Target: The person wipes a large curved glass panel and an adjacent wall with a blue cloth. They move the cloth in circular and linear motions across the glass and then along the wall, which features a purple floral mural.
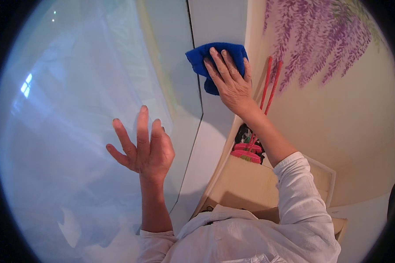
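My right hand (235, 85) lies flat on a folded blue cloth (200, 54), its fingers spread over it. The cloth rests against the pale frame (219, 19) between a dark seam and the flower-painted wall. Lower and to the left, my left hand (148, 148) is raised with its fingers apart and holds nothing. It is in front of a large, pale, glossy panel (69, 148) with bluish reflections. Whether its fingertips touch that surface, I cannot tell.
Red-handled brooms (272, 85) with pink heads lean at the wall, beside a dark bag (243, 133) on the beige floor (247, 180). Purple hanging flowers (309, 42) are painted on the wall. The pale frame's edge curves down towards my body.
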Motion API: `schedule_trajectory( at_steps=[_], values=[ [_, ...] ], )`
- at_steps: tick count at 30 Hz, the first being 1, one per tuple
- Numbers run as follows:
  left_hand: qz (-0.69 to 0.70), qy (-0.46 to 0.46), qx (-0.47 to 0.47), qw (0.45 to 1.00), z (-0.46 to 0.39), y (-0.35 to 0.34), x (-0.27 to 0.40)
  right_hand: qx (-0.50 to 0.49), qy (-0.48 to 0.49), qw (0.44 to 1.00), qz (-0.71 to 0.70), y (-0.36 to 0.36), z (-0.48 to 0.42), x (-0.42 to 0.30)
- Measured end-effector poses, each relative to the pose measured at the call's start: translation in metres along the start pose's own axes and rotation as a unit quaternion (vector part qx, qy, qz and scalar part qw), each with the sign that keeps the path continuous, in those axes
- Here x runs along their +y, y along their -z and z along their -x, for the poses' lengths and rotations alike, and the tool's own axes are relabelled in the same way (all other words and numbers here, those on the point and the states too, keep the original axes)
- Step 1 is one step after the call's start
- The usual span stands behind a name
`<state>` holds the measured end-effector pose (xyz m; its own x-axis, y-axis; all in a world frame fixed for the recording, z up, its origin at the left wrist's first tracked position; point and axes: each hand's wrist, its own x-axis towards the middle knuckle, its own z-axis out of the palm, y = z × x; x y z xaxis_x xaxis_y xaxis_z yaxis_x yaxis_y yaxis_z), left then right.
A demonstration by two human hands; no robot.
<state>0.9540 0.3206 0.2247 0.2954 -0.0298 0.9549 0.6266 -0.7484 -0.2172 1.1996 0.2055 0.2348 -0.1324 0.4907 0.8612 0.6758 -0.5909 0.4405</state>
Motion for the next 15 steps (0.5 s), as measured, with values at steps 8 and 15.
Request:
schedule_trajectory(
  at_steps=[8,15],
  values=[
    [0.019,-0.013,-0.007,1.0,0.003,0.0,-0.005,-0.135,0.092,0.987,-0.001,0.004,0.054,-0.025],
    [0.026,-0.02,-0.024,0.999,0.006,0.002,-0.009,-0.225,0.206,0.952,-0.035,-0.003,0.11,-0.045]
  ],
)
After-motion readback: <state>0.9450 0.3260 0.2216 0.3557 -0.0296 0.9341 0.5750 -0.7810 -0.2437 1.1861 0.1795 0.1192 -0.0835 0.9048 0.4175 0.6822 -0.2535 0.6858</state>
